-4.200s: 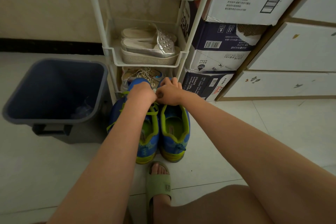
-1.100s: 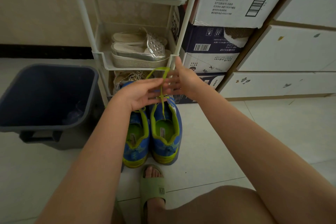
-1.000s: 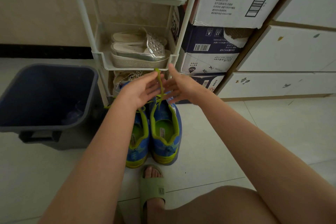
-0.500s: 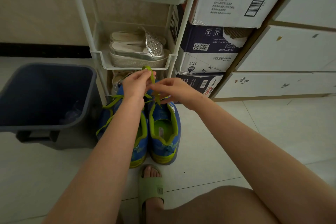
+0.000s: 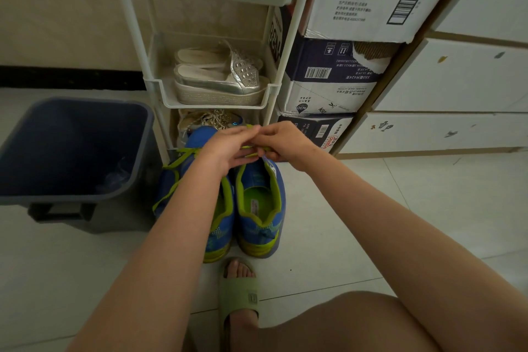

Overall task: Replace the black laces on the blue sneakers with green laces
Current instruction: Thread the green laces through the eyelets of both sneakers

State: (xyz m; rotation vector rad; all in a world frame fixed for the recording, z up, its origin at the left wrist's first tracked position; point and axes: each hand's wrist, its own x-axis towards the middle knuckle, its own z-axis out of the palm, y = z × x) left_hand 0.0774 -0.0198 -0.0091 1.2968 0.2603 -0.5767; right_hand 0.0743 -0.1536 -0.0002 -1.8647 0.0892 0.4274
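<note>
Green lace [image 5: 252, 155] pinched between left hand [image 5: 228, 148], right hand [image 5: 287, 142].

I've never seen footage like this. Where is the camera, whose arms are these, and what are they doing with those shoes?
No machine here: the picture comes from a camera worn on a person's head, looking down at their own arms. The left hand and right hand meet above a pair of blue sneakers on the floor, holding a green lace between them. A dark bin stands beside the shoes; a white rack behind holds silver sandals. The slippered foot is the person's own.
</note>
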